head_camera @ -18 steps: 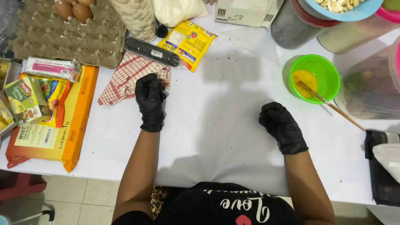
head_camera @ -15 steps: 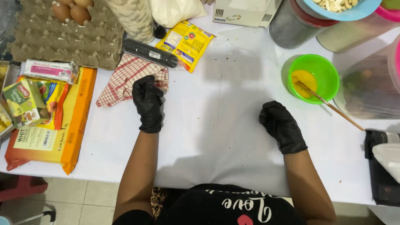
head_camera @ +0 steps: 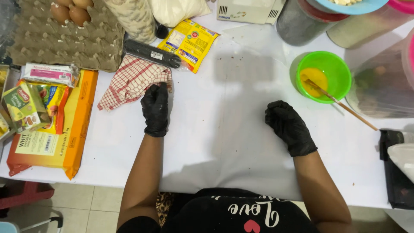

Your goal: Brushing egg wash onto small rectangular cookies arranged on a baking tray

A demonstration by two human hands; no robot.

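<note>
Both hands wear black gloves and rest on a white table (head_camera: 233, 146). My left hand (head_camera: 155, 108) lies flat, its fingertips on the lower edge of a red-and-white checked cloth (head_camera: 131, 80); it grips nothing. My right hand (head_camera: 288, 125) sits loosely curled on the bare tabletop, holding nothing. To its upper right stands a green bowl (head_camera: 330, 64) with yellow beaten egg and a wooden stick (head_camera: 345, 108) leaning out of it.
An egg tray (head_camera: 56, 41) with brown eggs is at the far left. Beside it lie a black wrapped roll (head_camera: 151, 53) and a yellow sachet (head_camera: 189, 43). Orange and yellow packets (head_camera: 51, 129) crowd the left edge. Jars and containers (head_camera: 302, 21) line the back right.
The left hand has stayed on the cloth's edge and the right hand has hardly moved; the view has shifted slightly.
</note>
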